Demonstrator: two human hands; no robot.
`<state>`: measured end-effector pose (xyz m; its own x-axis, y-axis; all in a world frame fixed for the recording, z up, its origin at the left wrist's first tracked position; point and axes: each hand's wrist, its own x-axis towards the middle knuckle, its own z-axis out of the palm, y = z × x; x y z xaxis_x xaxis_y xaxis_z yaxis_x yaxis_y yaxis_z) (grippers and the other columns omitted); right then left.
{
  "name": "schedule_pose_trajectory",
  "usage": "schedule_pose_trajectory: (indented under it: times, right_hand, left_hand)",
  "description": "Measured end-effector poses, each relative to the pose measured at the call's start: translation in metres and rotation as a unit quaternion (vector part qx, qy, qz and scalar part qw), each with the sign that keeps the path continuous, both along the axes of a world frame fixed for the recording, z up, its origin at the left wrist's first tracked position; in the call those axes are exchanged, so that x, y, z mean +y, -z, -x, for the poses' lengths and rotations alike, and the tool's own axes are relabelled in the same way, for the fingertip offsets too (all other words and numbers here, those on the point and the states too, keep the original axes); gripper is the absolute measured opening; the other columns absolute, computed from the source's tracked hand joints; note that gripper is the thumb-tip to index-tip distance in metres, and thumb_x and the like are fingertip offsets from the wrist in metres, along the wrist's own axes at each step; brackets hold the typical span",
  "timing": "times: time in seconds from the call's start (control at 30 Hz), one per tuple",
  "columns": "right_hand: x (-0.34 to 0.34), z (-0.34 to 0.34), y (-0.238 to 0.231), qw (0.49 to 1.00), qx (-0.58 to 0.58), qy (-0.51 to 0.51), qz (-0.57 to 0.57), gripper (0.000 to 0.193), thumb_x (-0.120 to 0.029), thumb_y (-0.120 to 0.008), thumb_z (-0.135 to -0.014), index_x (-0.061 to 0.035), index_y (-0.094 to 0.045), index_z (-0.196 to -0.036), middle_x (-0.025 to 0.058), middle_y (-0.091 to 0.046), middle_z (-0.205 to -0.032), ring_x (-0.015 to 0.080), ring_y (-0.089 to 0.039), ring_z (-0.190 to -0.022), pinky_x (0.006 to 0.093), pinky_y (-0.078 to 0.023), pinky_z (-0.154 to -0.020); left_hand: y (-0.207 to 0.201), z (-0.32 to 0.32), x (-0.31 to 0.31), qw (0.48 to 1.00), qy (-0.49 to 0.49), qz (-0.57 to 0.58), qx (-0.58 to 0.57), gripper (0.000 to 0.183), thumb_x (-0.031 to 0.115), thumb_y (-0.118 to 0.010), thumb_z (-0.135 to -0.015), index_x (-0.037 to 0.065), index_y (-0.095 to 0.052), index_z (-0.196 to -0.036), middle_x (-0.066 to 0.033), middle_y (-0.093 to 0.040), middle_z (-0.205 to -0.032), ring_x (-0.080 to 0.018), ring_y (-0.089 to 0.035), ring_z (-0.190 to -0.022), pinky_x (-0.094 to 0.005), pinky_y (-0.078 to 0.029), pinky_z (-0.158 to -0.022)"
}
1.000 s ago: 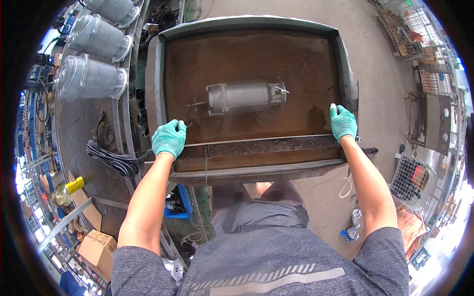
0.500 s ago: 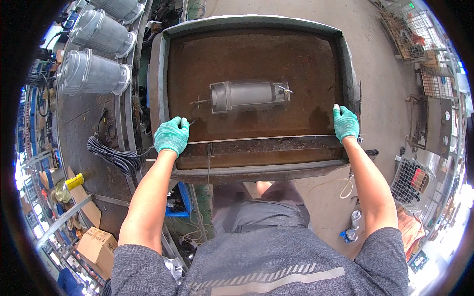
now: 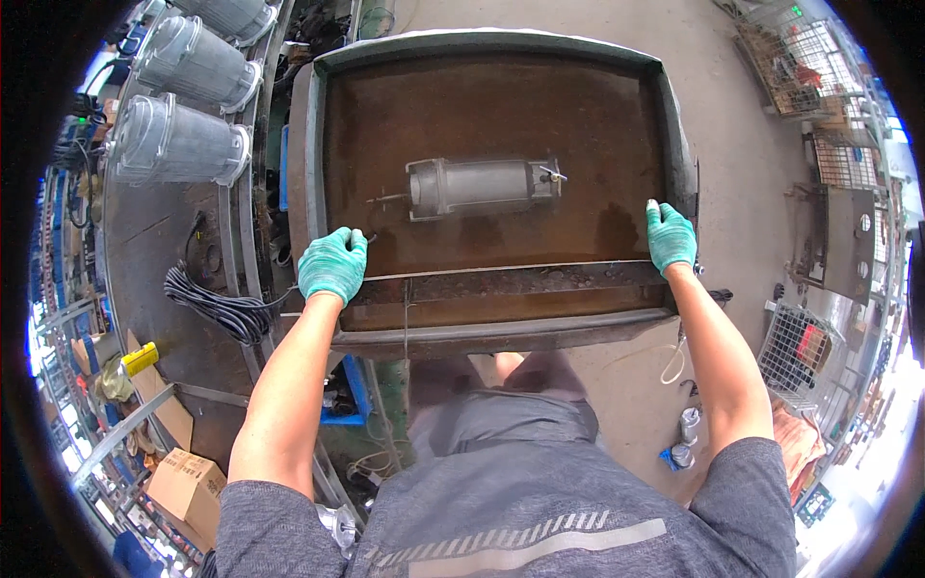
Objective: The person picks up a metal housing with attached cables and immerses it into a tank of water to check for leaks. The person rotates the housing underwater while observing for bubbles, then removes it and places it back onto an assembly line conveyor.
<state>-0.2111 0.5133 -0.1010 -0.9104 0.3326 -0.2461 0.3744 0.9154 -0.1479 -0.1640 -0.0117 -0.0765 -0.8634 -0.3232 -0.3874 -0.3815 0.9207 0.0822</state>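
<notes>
A rectangular metal tank [image 3: 501,333] of brownish water lies before me. Under the surface rests a grey cylindrical housing [image 3: 482,183], on its side, with a thin rod-like piece at its left end and a small light-coloured lever [image 3: 552,174] at its right. My left hand [image 3: 332,265], in a green glove, is closed over the tank's left wall. Likewise gloved, my right hand [image 3: 671,237] is closed over the right wall. Both sets of fingers are partly hidden. A metal crossbar [image 3: 520,279] spans the tank between the hands, near its front.
Several grey ribbed housings [image 3: 180,142] stand on the bench at left, behind a coil of black cable [image 3: 217,306]. A cardboard box [image 3: 186,486] sits lower left. Wire baskets [image 3: 798,352] and a small metal part [image 3: 686,433] are on the right; a pale hose loop [image 3: 672,366] hangs by the tank.
The whole view has shifted slightly to the left. Both hands stay on the tank's walls, and the housing in the water lies as before.
</notes>
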Motion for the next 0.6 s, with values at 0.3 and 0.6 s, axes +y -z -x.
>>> schedule_pose_trajectory:
  times: [0.3,0.6]
  right_hand:
    - [0.007,0.000,0.011,0.999,0.028,-0.027,-0.024,0.051,-0.051,-0.045,-0.106,-0.0071,-0.070,-0.109,0.0276,-0.070,-0.108,0.0484,-0.066,-0.102,0.0563,-0.051,-0.090]
    - [-0.063,0.038,-0.016,0.978,-0.060,-0.196,0.027,0.043,-0.044,-0.047,-0.108,-0.0046,-0.061,-0.117,0.0279,-0.070,-0.113,0.0490,-0.063,-0.109,0.0553,-0.052,-0.091]
  left_hand:
    - [-0.005,-0.001,-0.002,1.000,0.009,-0.015,0.013,0.039,0.045,-0.051,-0.102,0.015,-0.075,-0.098,-0.0195,-0.075,-0.098,-0.0416,-0.071,-0.096,-0.0519,-0.055,-0.088]
    - [-0.007,-0.001,-0.008,0.999,0.019,-0.033,0.011,0.039,0.043,-0.050,-0.103,0.012,-0.073,-0.096,-0.0201,-0.075,-0.098,-0.0415,-0.071,-0.094,-0.0527,-0.055,-0.085]
